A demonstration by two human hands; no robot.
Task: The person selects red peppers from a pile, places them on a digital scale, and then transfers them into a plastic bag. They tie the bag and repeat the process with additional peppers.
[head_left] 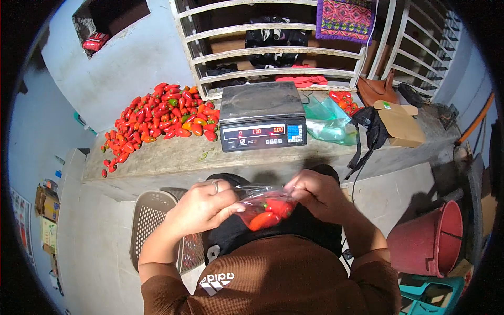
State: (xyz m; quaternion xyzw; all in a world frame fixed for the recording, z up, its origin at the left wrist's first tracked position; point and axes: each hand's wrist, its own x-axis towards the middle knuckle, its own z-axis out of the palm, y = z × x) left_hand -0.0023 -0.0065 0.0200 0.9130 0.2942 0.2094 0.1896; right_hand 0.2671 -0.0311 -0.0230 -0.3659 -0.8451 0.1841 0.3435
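A clear plastic bag [256, 193] with red peppers [267, 214] inside hangs over my lap. My left hand [206, 204] pinches one upper corner, and a ring shows on one finger. On the other side my right hand [315, 193] grips the opposite corner, its fingertips slightly blurred. Beyond my knees a digital weighing scale [262, 114] stands on a concrete ledge [173, 163], its steel platform bare and its red digits lit. Left of the scale lies a large heap of red peppers [157, 114], a few of them orange or green.
Right of the scale lie green plastic bags [330, 122], bagged peppers [346, 103], a black strapped bag [368, 132] and a cardboard box [403, 122]. A perforated basket [151, 220] stands by my left leg. On the right are a red bucket [417, 240] and a teal plastic stool [417, 293].
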